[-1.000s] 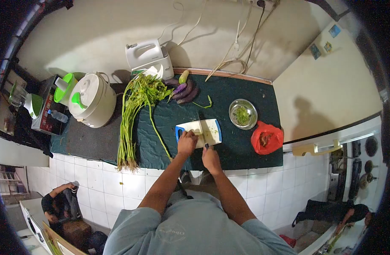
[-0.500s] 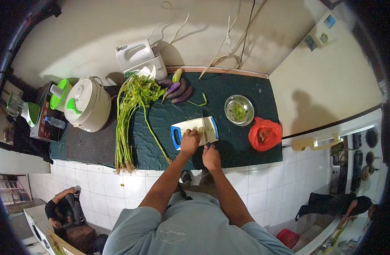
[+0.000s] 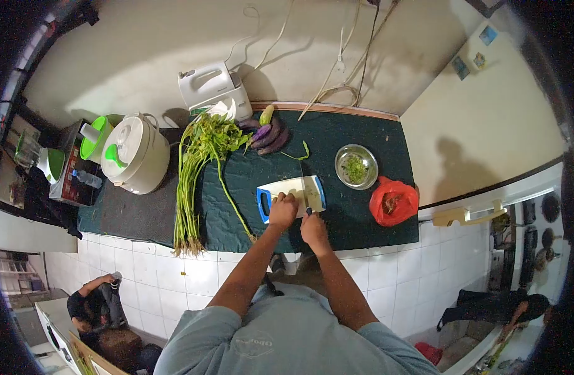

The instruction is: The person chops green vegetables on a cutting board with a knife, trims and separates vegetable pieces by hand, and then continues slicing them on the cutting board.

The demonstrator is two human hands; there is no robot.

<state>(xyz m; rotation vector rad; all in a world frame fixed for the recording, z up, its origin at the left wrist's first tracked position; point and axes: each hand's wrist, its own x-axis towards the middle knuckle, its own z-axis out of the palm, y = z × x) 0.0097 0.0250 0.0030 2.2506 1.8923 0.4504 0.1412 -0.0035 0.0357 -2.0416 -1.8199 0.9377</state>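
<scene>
A white cutting board (image 3: 284, 187) with a blue handle end lies near the table's front. My right hand (image 3: 314, 232) is closed round the dark handle of a knife (image 3: 305, 187), whose blade stands over the right part of the board. On the board's left part my left hand (image 3: 283, 210) presses down with bent fingers; what lies under them is hidden. Beyond the board to the right stands a metal bowl (image 3: 371, 158) with chopped green pieces (image 3: 354, 169) inside. Left of the board lies a bunch of long-stemmed leafy greens (image 3: 187, 194), one stem apart from it.
Purple eggplants (image 3: 274, 139) lie at the back, near a white hand mixer (image 3: 209, 84). A red plastic bag (image 3: 393, 201) sits at the right edge of the dark green tablecloth (image 3: 356, 225). A rice cooker (image 3: 137, 156) stands left. Two other people are at the lower sides.
The whole view has shifted slightly right and down. Both hands stay at the board, the right still on the knife, its blade at nearly the same place.
</scene>
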